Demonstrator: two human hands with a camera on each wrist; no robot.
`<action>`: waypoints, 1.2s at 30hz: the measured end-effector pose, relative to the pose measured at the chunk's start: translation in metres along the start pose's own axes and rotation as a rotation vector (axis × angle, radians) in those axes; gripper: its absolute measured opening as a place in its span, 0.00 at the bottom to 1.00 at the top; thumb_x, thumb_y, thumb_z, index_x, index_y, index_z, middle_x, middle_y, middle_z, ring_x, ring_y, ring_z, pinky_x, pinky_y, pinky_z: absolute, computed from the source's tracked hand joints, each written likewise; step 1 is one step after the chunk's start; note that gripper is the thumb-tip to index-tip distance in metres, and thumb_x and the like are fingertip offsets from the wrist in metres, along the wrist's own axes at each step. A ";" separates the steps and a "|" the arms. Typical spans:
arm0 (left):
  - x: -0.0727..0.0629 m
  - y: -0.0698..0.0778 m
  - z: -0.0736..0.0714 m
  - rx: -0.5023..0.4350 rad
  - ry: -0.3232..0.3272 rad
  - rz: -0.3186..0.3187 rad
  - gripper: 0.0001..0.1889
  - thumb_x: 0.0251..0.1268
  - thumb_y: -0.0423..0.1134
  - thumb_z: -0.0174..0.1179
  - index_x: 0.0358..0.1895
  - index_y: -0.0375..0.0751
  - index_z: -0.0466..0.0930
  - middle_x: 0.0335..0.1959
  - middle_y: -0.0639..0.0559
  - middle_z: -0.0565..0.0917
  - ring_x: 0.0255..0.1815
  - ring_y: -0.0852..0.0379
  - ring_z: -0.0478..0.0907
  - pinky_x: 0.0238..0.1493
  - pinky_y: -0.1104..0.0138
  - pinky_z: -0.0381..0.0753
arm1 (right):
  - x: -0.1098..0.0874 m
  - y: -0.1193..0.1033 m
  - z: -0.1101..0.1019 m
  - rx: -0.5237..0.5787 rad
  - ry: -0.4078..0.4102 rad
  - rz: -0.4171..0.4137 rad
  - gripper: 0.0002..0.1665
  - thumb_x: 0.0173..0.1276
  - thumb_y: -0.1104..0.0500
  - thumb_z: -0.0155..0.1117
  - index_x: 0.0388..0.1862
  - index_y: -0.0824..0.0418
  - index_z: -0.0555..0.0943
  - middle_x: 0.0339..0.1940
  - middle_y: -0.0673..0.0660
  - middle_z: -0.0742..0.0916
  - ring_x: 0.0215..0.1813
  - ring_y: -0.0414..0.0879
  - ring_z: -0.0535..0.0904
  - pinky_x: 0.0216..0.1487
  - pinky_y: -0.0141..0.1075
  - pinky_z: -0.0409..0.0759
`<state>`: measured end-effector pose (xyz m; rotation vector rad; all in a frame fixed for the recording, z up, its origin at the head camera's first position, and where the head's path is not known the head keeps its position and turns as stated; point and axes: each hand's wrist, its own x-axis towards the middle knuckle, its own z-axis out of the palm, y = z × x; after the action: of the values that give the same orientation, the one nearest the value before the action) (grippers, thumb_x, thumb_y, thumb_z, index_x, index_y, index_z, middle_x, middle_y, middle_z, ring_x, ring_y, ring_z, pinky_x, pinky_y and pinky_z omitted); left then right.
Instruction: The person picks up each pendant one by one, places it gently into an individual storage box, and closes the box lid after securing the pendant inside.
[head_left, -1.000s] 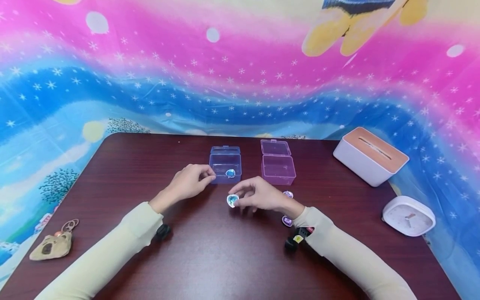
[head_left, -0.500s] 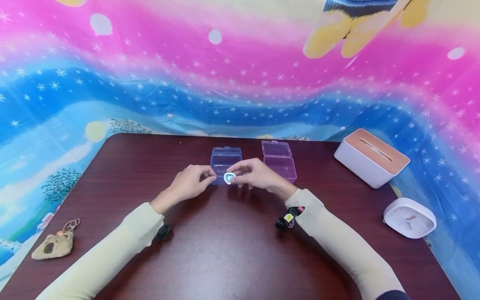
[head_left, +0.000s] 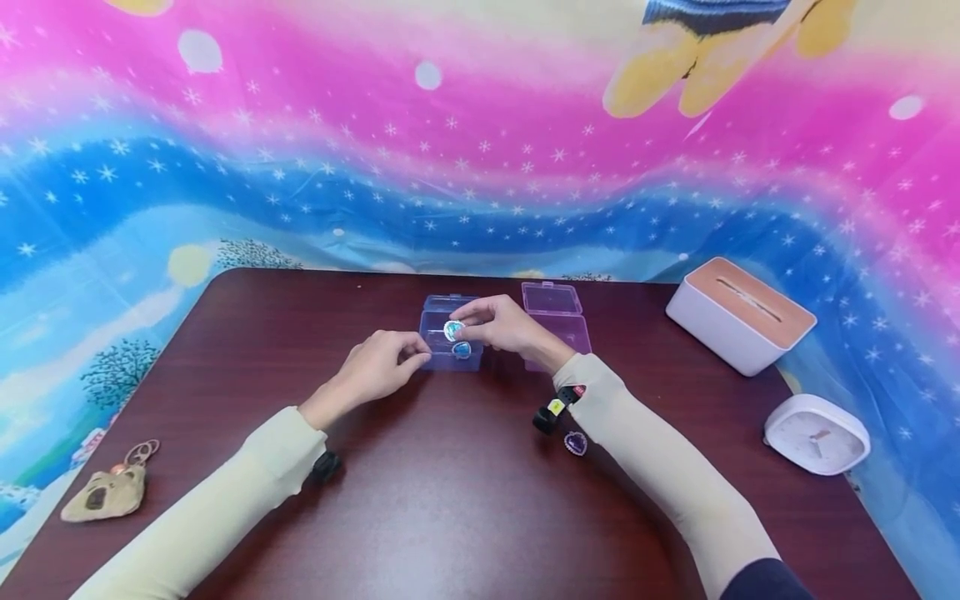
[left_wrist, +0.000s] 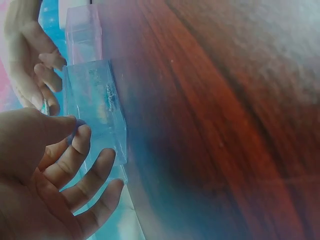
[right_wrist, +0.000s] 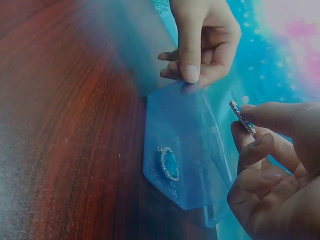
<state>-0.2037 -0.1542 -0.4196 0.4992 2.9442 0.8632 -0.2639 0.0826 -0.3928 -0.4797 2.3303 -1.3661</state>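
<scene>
My right hand (head_left: 510, 327) pinches a blue gem pendant (head_left: 453, 331) with a sparkling rim, held above the open clear blue plastic box (head_left: 444, 363). A second blue pendant (right_wrist: 170, 164), with a small loop at its end, lies inside that box. At the box's left side, my left hand (head_left: 378, 364) grips the edge of the wall between thumb and forefinger (left_wrist: 80, 140); the other fingers are loosely bent. Part of the box's right side is hidden behind my right hand.
An open pink plastic box (head_left: 573, 332) stands to the right, partly covered by the right hand. A purple pendant (head_left: 576, 442) lies near the right forearm. Farther right are a tissue box (head_left: 738, 321) and a white clock (head_left: 817, 435); a plush keychain (head_left: 105, 492) is at left.
My right hand has carried the blue pendant away from me, from the table in front of the blue box to above it. The left hand has stayed at the box's edge.
</scene>
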 end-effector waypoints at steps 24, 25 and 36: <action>-0.003 0.001 0.002 0.006 0.026 0.016 0.08 0.74 0.46 0.63 0.44 0.51 0.88 0.30 0.58 0.88 0.29 0.61 0.77 0.33 0.62 0.76 | 0.027 -0.014 0.015 -0.218 -0.020 0.054 0.11 0.67 0.58 0.74 0.48 0.56 0.90 0.41 0.56 0.93 0.23 0.43 0.76 0.24 0.29 0.74; -0.003 0.001 0.002 0.004 0.026 0.017 0.08 0.74 0.46 0.63 0.44 0.50 0.88 0.30 0.58 0.88 0.29 0.61 0.77 0.34 0.62 0.76 | 0.029 -0.015 0.015 -0.221 -0.020 0.057 0.11 0.67 0.58 0.74 0.47 0.56 0.90 0.41 0.56 0.93 0.21 0.41 0.75 0.23 0.29 0.73; -0.003 -0.001 0.001 -0.009 0.030 0.023 0.07 0.73 0.46 0.63 0.44 0.51 0.88 0.30 0.58 0.88 0.29 0.61 0.77 0.33 0.62 0.76 | 0.039 -0.011 0.022 -0.346 -0.009 0.034 0.13 0.70 0.57 0.72 0.51 0.55 0.90 0.47 0.54 0.92 0.19 0.42 0.78 0.24 0.30 0.78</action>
<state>-0.2008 -0.1555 -0.4209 0.5250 2.9658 0.8942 -0.2856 0.0431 -0.3993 -0.5401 2.5645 -0.9431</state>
